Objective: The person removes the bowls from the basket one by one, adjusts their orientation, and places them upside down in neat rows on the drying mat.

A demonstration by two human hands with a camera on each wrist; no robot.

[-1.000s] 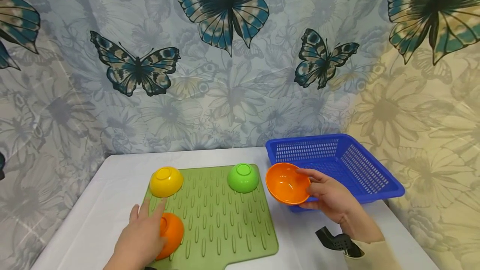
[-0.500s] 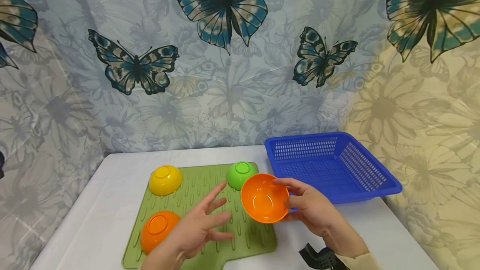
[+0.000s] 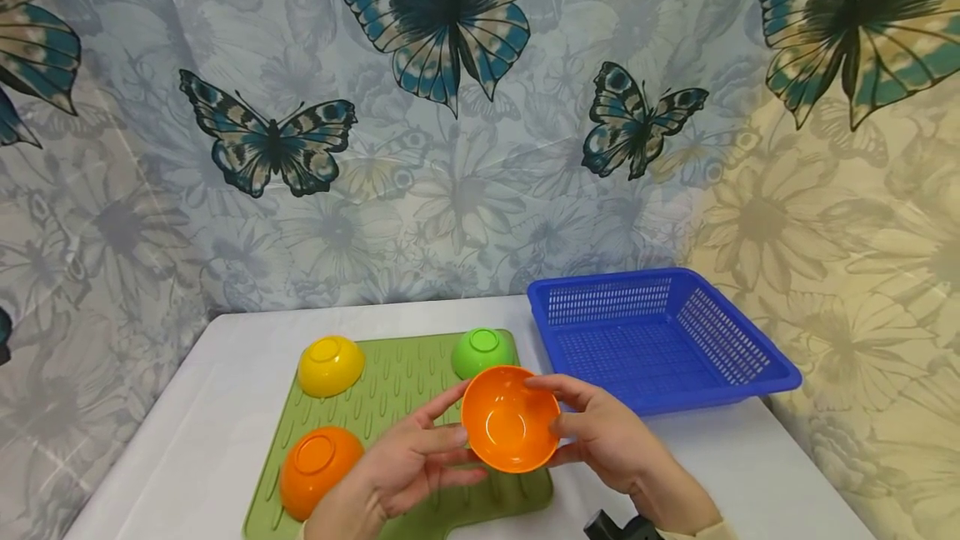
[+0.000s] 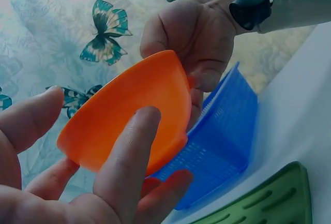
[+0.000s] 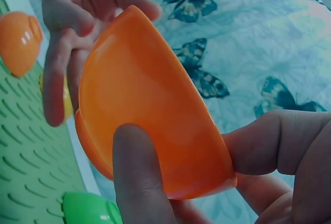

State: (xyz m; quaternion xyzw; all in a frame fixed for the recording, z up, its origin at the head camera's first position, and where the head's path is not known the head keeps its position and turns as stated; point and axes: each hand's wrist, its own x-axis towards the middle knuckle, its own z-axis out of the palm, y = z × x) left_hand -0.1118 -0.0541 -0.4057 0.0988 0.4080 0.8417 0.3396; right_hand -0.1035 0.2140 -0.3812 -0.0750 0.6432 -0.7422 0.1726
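An orange bowl (image 3: 510, 419) is held tilted in the air over the near right part of a green ribbed mat (image 3: 420, 382), its hollow facing me. My right hand (image 3: 557, 408) grips its right rim, thumb on top and fingers beneath. My left hand (image 3: 444, 433) holds the left side, thumb and fingers wrapped against the outer wall. The left wrist view shows the bowl (image 4: 124, 115) from outside with my left fingers (image 4: 129, 151) across it. In the right wrist view the bowl (image 5: 150, 105) sits between my right thumb and fingers.
Three bowls lie upside down on the mat: yellow (image 3: 330, 365) far left, green (image 3: 483, 351) far right, a second orange one (image 3: 318, 463) near left. A blue mesh basket (image 3: 750, 357) stands to the right on the white table (image 3: 225, 373). A butterfly curtain hangs behind.
My right hand carried the orange bowl left from the basket's edge to above the mat. My left hand left the upside-down orange bowl, swung right and took hold of the carried bowl.
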